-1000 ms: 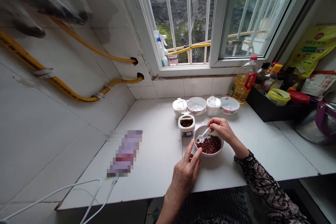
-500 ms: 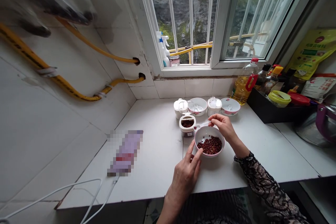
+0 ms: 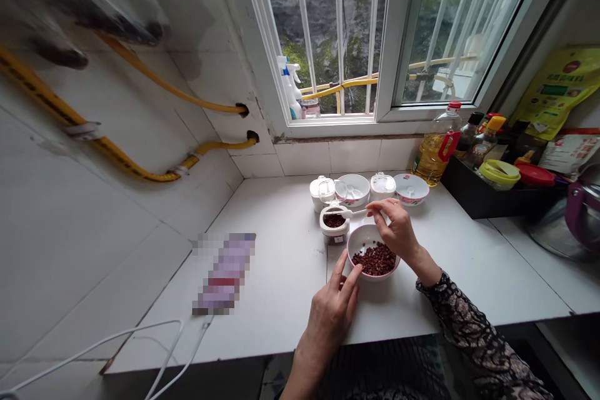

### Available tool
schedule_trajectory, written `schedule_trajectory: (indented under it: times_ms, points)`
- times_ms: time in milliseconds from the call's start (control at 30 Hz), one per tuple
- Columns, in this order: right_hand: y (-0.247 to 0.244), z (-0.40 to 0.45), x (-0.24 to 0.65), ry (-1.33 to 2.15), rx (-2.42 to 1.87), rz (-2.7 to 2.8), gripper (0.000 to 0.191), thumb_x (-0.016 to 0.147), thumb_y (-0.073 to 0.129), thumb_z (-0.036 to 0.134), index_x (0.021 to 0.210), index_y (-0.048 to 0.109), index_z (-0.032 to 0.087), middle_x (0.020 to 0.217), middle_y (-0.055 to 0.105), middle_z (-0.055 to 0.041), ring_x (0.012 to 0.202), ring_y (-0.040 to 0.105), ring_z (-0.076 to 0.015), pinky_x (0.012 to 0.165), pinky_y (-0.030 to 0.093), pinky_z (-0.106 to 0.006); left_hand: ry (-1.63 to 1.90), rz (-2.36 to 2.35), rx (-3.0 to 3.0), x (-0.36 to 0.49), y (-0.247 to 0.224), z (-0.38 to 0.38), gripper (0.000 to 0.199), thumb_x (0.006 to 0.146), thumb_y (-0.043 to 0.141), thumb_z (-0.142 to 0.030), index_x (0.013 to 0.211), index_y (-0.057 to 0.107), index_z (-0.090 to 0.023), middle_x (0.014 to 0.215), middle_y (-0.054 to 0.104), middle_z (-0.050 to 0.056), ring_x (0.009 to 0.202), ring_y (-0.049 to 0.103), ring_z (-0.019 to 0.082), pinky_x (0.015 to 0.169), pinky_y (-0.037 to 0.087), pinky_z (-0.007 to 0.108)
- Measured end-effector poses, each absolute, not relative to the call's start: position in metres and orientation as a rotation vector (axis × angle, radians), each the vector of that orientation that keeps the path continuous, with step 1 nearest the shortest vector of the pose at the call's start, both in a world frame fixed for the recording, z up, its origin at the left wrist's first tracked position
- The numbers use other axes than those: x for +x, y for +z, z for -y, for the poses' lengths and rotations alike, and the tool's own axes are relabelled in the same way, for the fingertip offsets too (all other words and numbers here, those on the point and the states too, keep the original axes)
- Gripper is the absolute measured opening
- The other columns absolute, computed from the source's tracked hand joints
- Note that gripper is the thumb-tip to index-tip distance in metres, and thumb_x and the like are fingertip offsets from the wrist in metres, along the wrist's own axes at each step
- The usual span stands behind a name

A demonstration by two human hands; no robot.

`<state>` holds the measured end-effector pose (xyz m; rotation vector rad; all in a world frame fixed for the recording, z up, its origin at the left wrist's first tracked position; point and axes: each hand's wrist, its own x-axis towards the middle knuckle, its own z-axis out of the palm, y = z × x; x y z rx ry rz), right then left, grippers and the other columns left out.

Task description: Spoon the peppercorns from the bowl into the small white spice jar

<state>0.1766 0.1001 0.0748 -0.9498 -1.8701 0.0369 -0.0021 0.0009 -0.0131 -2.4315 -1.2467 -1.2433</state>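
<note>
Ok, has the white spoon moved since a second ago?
Yes, leftward and forward: against the open jar, the white spoon in the right hand has gone from inside the bowl to the jar's mouth.

The right hand (image 3: 398,229) holds a spoon (image 3: 355,213) above the jar (image 3: 334,237) at its left; the left hand (image 3: 330,310) touches the bowl (image 3: 359,240).

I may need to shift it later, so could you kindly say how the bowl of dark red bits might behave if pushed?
The bowl would probably slide rather than tip, being wide and low on a smooth-looking counter. The dark red bits look loose, so they could scatter if it tilted. The left hand at its edge may steady it.
</note>
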Motion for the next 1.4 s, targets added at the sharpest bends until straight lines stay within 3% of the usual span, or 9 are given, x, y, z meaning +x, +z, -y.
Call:
schedule_trajectory:
  times_ms: [300,533,733,800,1200,1400]
  points:
    - [0.062,-0.103,0.196,0.006,-1.179,2.161,0.019,0.079,0.049,0.010,0.072,0.064,0.019,0.064,0.067,-0.0029,0.063,0.057,-0.0175,0.089,0.038,-0.039,-1.233,1.253,-2.434,-0.003,-0.014,-0.001,0.033,0.099,0.043,-0.014,0.131,0.052,-0.016,0.140,0.052,0.023,0.081,0.070,0.014,0.064,0.057,0.023]
    - [0.057,-0.098,0.182,0.389,-1.171,2.092,0.022,0.075,0.046,0.010,0.066,0.063,0.020,0.061,0.067,-0.0001,0.064,0.059,-0.0157,0.087,0.041,-0.035,-1.233,1.254,-2.429,-0.002,-0.014,-0.001,0.033,0.098,0.044,-0.013,0.130,0.052,-0.016,0.140,0.052,0.023,0.079,0.071,0.014,0.061,0.057,0.023]
    - [0.063,-0.101,0.190,0.724,-1.295,1.798,0.019,0.070,0.046,0.019,0.065,0.063,0.020,0.051,0.062,0.0015,0.052,0.055,-0.0146,0.059,0.042,-0.026,-1.234,1.265,-2.441,-0.003,-0.014,-0.001,0.034,0.097,0.044,-0.012,0.130,0.051,-0.016,0.140,0.052,0.024,0.078,0.071,0.015,0.060,0.057,0.024]
    - [0.064,-0.103,0.193,0.800,-1.310,1.706,0.018,0.067,0.046,0.021,0.065,0.064,0.020,0.051,0.061,0.0017,0.051,0.055,-0.0142,0.055,0.041,-0.024,-1.232,1.272,-2.450,-0.003,-0.014,-0.001,0.035,0.097,0.044,-0.012,0.131,0.051,-0.016,0.141,0.052,0.023,0.079,0.071,0.015,0.061,0.058,0.024]
    - [0.063,-0.106,0.194,1.032,-1.264,1.481,0.015,0.060,0.049,0.025,0.061,0.063,0.019,0.046,0.056,0.0028,0.048,0.051,-0.0128,0.053,0.040,-0.025,-1.249,1.274,-2.455,-0.003,-0.017,-0.001,0.038,0.097,0.045,-0.012,0.134,0.049,-0.018,0.143,0.050,0.022,0.083,0.071,0.015,0.065,0.058,0.024]
    - [0.064,-0.109,0.193,1.093,-1.203,1.399,0.014,0.065,0.055,0.027,0.068,0.066,0.018,0.052,0.062,0.0010,0.053,0.056,-0.0141,0.061,0.048,-0.029,-1.256,1.272,-2.451,-0.002,-0.016,-0.001,0.035,0.098,0.044,-0.013,0.132,0.051,-0.017,0.143,0.050,0.023,0.082,0.071,0.015,0.063,0.058,0.024]
